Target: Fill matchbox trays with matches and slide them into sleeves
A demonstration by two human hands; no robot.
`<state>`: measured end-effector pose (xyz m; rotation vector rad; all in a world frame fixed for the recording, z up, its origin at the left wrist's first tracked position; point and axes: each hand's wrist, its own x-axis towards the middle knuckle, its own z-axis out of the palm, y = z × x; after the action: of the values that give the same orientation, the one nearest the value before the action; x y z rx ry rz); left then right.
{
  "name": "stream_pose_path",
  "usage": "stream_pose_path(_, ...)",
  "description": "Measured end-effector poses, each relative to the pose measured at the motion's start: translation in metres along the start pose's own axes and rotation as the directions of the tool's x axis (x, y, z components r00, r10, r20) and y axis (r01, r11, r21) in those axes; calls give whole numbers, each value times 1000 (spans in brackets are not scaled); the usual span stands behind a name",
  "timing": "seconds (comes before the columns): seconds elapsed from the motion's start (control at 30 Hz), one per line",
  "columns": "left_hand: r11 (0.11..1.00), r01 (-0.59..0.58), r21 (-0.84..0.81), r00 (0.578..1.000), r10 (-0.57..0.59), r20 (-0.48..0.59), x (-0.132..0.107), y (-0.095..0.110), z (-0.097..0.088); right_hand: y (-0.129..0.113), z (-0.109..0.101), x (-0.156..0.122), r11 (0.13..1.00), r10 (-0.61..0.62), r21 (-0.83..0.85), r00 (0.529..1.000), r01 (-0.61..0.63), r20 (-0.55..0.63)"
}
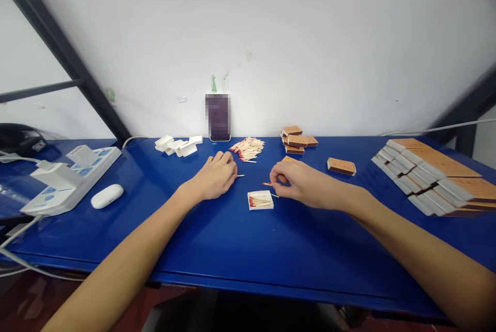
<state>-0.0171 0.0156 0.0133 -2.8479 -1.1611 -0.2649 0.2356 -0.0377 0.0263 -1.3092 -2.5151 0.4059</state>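
My left hand (pixel 217 176) rests on the blue table (pixel 232 249) with fingers curled, and the end of a matchstick (pixel 241 175) pokes out from under its fingertips. My right hand (pixel 300 182) is closed in a pinch on red-tipped matchsticks (pixel 267 184) just right of a small white tray (pixel 261 200) that lies between the hands and holds several matches. A loose pile of matches (pixel 248 148) lies behind the hands.
Empty white trays (pixel 178 145) and a phone (pixel 217 117) stand by the wall. Orange matchbox sleeves (pixel 296 138) lie stacked at the back, one sleeve (pixel 341 166) lies alone, and rows of boxes (pixel 426 174) fill the right. A power strip (pixel 65 177) and white earbud case (pixel 107 195) sit left.
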Motion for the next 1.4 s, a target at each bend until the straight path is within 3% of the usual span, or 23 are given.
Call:
stream_pose_path(0.17,974,-19,-225,993,-7,-116,3,7,-7,-22,8,-1,996,-85,42,996,83,34)
stream_pose_path(0.27,914,-89,-397,986,25,-163,3,18,-13,-20,2,-1,999,-52,16,998,52,-24)
stream_pose_path(0.37,867,-145,-477,989,113,-94,-1,34,-16,-9,-9,-3,999,15,-40,997,-18,-71)
stream_pose_path(0.47,888,-137,-438,987,160,15,-4,48,-14,3,-10,-5,999,53,-16,997,-52,60)
stream_pose_path(0.57,917,-119,-381,988,146,41,-5,53,-11,6,-3,-4,995,71,59,982,-82,174)
stream_pose_path(0.8,857,-93,-506,988,17,-152,3,41,-7,3,-3,-3,994,98,-52,987,-92,128)
stream_pose_path(0.97,850,-16,-527,980,-92,-179,5,24,-1,-3,-11,-7,1000,2,-21,1000,-2,-3)
stream_pose_path(1.13,869,70,-490,976,-161,-145,4,8,5,-19,-5,-6,996,-30,87,996,22,89)
stream_pose_path(1.2,870,57,-490,986,-125,-107,3,7,5,-22,-4,-6,996,-32,82,998,26,62)
stream_pose_path(1.3,854,-45,-518,999,23,-48,2,11,2,-23,-4,-8,993,-77,93,997,75,18)
stream_pose_path(1.4,839,-127,-528,991,126,-38,1,15,0,-21,-4,-9,982,-136,139,989,127,57)
